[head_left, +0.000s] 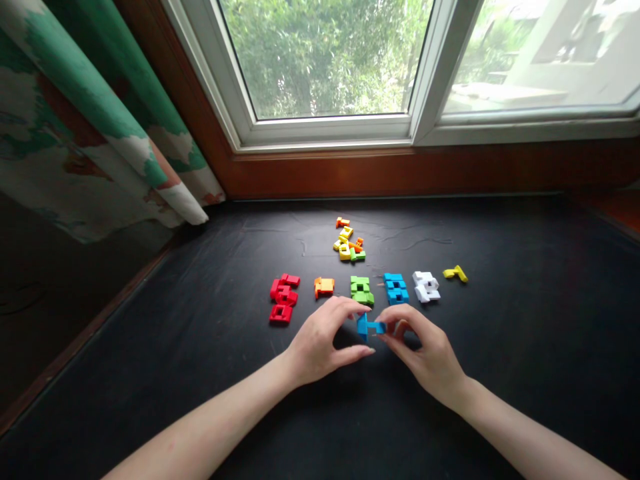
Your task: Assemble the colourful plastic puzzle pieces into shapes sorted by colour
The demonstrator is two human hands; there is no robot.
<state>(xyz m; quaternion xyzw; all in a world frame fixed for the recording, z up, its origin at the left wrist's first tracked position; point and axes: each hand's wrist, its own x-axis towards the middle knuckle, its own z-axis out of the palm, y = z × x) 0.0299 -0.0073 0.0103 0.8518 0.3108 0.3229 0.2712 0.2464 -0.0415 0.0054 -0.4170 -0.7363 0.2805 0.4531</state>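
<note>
A small blue plastic building piece is pinched at its right end by my right hand. My left hand curves around the piece's left side, thumb and fingers apart; whether a fingertip touches it is hard to tell. Just beyond my hands lies a row of similar pieces in colour groups: red pieces, an orange piece, green pieces, blue pieces, white pieces and a yellow piece.
Farther back on the black tabletop sits a loose mixed pile of yellow pieces, orange and green ones. A window with a wooden sill borders the far edge. A patterned curtain hangs at the left.
</note>
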